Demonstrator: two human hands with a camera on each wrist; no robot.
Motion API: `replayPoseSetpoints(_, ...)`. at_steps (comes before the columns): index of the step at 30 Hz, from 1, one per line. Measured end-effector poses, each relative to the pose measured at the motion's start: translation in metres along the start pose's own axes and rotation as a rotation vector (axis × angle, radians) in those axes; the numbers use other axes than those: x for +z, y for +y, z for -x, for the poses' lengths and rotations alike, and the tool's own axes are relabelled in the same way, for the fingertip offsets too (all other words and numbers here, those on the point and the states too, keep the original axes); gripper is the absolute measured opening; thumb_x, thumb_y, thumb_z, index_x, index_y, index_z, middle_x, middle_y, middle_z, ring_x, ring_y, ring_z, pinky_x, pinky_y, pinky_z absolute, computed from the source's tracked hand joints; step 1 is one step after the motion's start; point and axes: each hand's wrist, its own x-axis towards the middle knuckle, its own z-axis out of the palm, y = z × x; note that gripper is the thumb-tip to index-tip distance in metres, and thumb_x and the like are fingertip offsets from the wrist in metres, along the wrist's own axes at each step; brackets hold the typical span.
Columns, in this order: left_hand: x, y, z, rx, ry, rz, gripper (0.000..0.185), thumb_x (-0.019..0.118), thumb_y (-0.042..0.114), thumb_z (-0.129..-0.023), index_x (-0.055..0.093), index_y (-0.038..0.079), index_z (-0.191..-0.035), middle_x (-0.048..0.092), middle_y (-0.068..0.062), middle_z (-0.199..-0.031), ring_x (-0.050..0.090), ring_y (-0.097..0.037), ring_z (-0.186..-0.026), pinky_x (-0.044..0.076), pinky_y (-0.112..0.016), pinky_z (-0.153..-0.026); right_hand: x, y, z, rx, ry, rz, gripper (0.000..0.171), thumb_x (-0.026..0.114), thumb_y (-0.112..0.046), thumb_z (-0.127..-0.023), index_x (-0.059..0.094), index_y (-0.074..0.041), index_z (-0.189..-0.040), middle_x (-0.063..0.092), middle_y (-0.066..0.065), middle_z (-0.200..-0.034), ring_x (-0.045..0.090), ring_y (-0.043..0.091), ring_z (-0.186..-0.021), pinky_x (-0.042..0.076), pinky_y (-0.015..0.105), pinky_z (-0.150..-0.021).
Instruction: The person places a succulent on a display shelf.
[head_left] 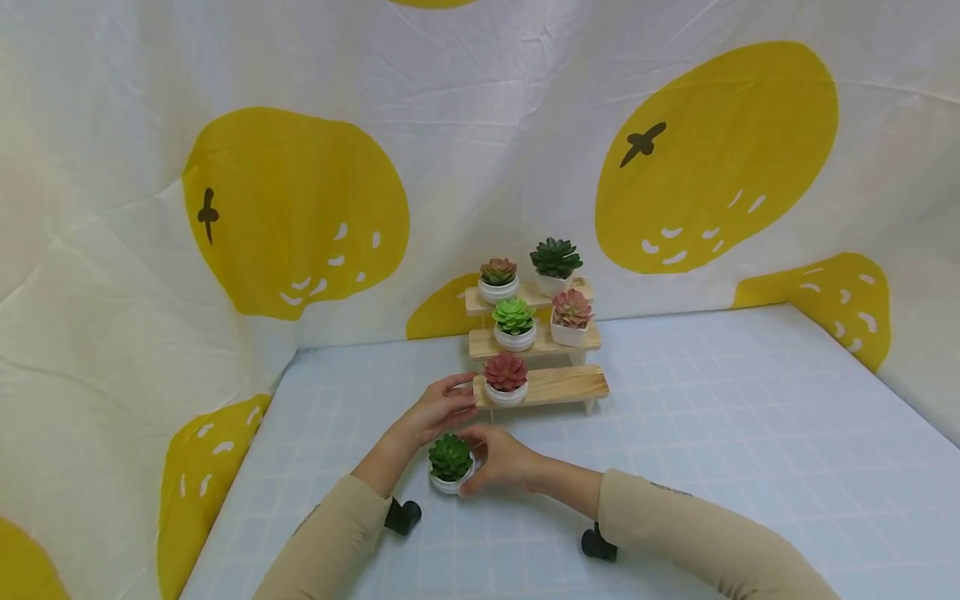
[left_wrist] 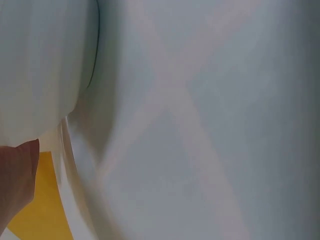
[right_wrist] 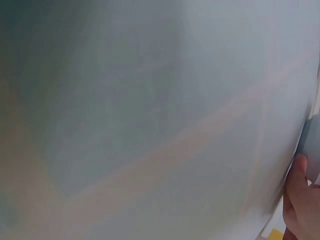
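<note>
Right hand (head_left: 501, 461) curls round a small white pot with a dark green succulent (head_left: 450, 464), fingers wrapped on the pot's right side, thumb at the rim. Pot sits on the surface (head_left: 712, 433), just in front of the wooden stepped shelf (head_left: 570, 385) and a bit left of its lowest step. Left hand (head_left: 438, 410) sits just behind the pot, between it and the shelf, fingers loosely bent, tips touching the left end of the lowest step; it holds nothing, as far as the head view shows. Whether it touches the green pot, cannot tell.

On the shelf: red succulent pot (head_left: 506, 379) at the left of the lowest step, right beside the left fingertips. Middle step carries a light green succulent pot (head_left: 513, 324) on the left and a pink succulent in a square pot (head_left: 571, 317) on the right. Top step has a reddish-green succulent pot (head_left: 498, 280) left and a dark green one (head_left: 555, 267) right.

Behind the shelf hangs a white cloth with big yellow fruit shapes (head_left: 292, 208). Both arms wear tan sleeves (head_left: 697, 533).

Wrist views are blurred, mostly pale checked cloth; right wrist view shows a fingertip (right_wrist: 299, 172) against a pale curved edge, left wrist view a bit of skin at its lower left.
</note>
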Motion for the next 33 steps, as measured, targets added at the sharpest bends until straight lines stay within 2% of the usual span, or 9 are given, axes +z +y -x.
replayPoseSetpoints(13,-0.001,-0.004,0.001,-0.001,-0.001,0.000,0.053,0.046,-0.006,-0.093,0.027,-0.005,-0.143,0.046,-0.024,-0.129,0.058,-0.012,-0.091,0.051,-0.028,-0.083,0.002,0.007,-0.001,-0.029,-0.032,0.007,0.061,0.084,-0.002,-0.062,0.058,-0.002,-0.117,0.059,-0.004,-0.094,0.052,0.012,-0.082,0.045,0.023,-0.071)
replayPoseSetpoints(18,-0.001,-0.002,0.000,0.001,0.005,-0.013,0.052,0.047,-0.006,-0.093,0.029,-0.005,-0.142,0.046,-0.025,-0.129,0.059,-0.013,-0.090,0.051,-0.029,-0.083,-0.008,0.008,0.004,-0.023,-0.028,0.023,0.064,0.084,-0.007,-0.063,0.057,-0.002,-0.120,0.059,-0.002,-0.095,0.052,0.013,-0.082,0.045,0.024,-0.071)
replayPoseSetpoints(27,-0.001,-0.001,0.000,-0.009,0.014,-0.006,0.052,0.047,-0.006,-0.093,0.030,-0.004,-0.142,0.042,-0.028,-0.134,0.058,-0.015,-0.094,0.051,-0.028,-0.083,-0.026,0.007,0.018,0.034,-0.020,-0.046,0.071,0.084,-0.007,-0.064,0.051,0.000,-0.127,0.059,0.001,-0.102,0.053,0.017,-0.089,0.047,0.026,-0.073)
replayPoseSetpoints(33,-0.001,-0.001,0.000,-0.009,0.013,0.002,0.052,0.048,-0.006,-0.093,0.030,-0.004,-0.142,0.041,-0.029,-0.135,0.058,-0.016,-0.096,0.051,-0.029,-0.085,-0.037,0.004,0.028,0.029,-0.016,-0.069,0.066,0.083,-0.006,-0.065,0.054,-0.004,-0.124,0.059,0.002,-0.104,0.051,0.021,-0.094,0.048,0.029,-0.073)
